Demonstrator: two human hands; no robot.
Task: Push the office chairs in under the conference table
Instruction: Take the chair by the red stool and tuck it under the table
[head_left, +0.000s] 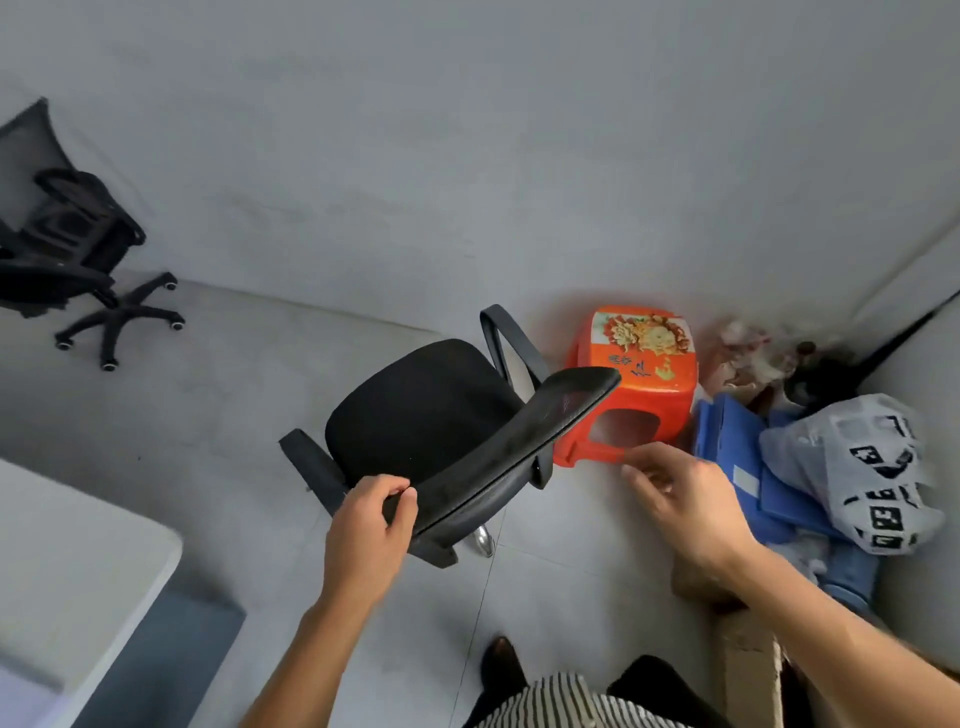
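A black office chair (421, 410) with a mesh backrest stands on the grey floor just in front of me. My left hand (366, 530) grips the left end of its backrest top edge. My right hand (680, 499) hovers to the right of the backrest with fingers spread, touching nothing. A second black office chair (67, 244) on a five-wheel base stands at the far left near the wall. The corner of a white table (78, 561) shows at the lower left.
An orange plastic stool (639, 374) with a flower print stands against the wall right behind the near chair. Blue folders (737, 457), a white printed bag (857, 467) and rubbish fill the right corner. A cardboard box (753, 670) sits at my right.
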